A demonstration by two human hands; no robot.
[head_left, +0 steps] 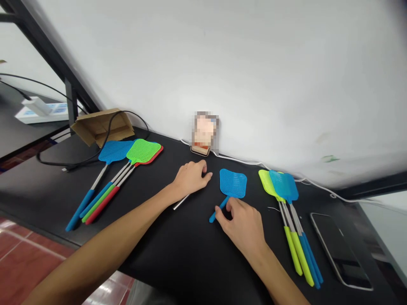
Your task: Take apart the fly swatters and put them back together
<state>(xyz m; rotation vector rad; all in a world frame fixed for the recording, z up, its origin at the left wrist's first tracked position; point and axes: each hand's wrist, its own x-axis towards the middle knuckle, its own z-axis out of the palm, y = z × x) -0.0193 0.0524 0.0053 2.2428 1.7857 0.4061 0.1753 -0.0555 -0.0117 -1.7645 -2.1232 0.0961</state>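
Observation:
My left hand [191, 180] is palm down over the black table, with thumb and forefinger apart. A thin metal rod [181, 202] lies on the table and runs beneath this hand, which hides its far end. My right hand [244, 221] has thumb and forefinger pinched around a short blue fly swatter handle [213, 218]. Just beyond it is a blue mesh swatter head [233, 183]; I cannot tell whether handle and head are joined.
Blue, green and red fly swatters [144, 151] lie fanned at left, before an open cardboard box [103, 127] and black cable. Yellow-green and blue swatters [294, 228] lie at right beside a phone [340, 250]. A blurred upright object [205, 131] stands by the wall, near a white cable [241, 161].

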